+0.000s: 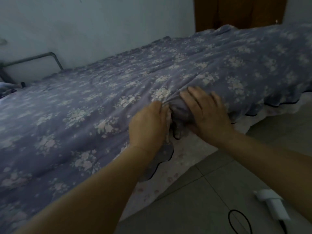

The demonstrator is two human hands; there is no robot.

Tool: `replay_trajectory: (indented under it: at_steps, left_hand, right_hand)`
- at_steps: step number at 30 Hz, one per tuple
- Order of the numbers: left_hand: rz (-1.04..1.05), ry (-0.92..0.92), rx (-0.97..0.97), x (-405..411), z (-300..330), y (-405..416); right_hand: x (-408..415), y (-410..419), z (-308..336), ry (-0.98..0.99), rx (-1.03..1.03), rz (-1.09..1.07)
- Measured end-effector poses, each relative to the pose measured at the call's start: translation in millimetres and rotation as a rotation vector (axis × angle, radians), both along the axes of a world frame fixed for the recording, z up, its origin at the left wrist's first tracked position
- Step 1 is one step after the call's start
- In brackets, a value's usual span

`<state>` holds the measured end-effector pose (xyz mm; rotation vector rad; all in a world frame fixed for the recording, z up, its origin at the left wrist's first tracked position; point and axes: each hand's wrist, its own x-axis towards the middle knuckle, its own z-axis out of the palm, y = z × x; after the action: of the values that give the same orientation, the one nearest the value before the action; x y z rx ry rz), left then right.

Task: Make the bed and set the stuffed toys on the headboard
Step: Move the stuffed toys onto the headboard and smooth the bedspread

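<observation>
Two hands meet at centre frame: the left hand (148, 122) pinches the purple floral quilt (118, 92) at its bunched edge, while the right hand (206, 112) presses there, fingers spread.

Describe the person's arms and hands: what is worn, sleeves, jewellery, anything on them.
Both forearms are bare up to the frame's edge, with no sleeves in view. The left hand and right hand wear no gloves; no rings, watch or bands are visible at either wrist. The light is dim, so small details may be missed.
</observation>
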<state>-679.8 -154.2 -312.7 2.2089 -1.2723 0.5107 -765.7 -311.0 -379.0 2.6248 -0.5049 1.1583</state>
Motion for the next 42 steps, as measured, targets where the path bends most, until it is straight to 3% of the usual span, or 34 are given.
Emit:
replay_trajectory:
  at_steps: [4,9,11,15,17,21,25,28,32,34,38,42]
  left_hand:
    - [0.001,-0.034,0.024,-2,17,1]
    - [0.096,-0.142,0.413,-16,28,-2]
    - [0.157,-0.221,0.465,-15,29,-4]
    - [0.167,-0.257,0.504,-22,33,-3]
    - [0.147,-0.203,0.532,-29,40,-4]
    - [0.132,-0.13,0.369,-30,59,3]
    - [0.067,-0.118,0.57,-32,51,5]
    - [0.073,-0.101,0.531,-23,48,2]
    - [0.062,-0.088,0.659,-21,43,0]
    - [0.068,-0.11,0.606,-21,42,-1]
    - [0.082,-0.092,0.689,-20,37,-1]
    - [0.066,-0.119,0.664,-18,47,4]
  right_hand:
    - [7,-4,51,-0.147,0.128,0.062]
    - [-17,-10,80,-0.118,0.108,0.229]
    - [-27,-11,83,-0.001,0.101,0.249]
    - [-34,-14,79,0.313,-0.163,0.138]
    - [-34,-12,84,0.405,-0.134,0.033]
    - [-44,-6,105,0.149,0.005,0.053]
    - [-48,5,88,0.417,0.057,0.036]
    - [-50,1,91,0.206,0.091,0.116]
    - [-45,11,84,0.454,0.168,0.057]
    - [-48,12,87,0.363,0.191,0.073]
    - [-43,13,84,0.502,0.216,0.043]
    - [-45,13,95,0.454,0.227,0.091]
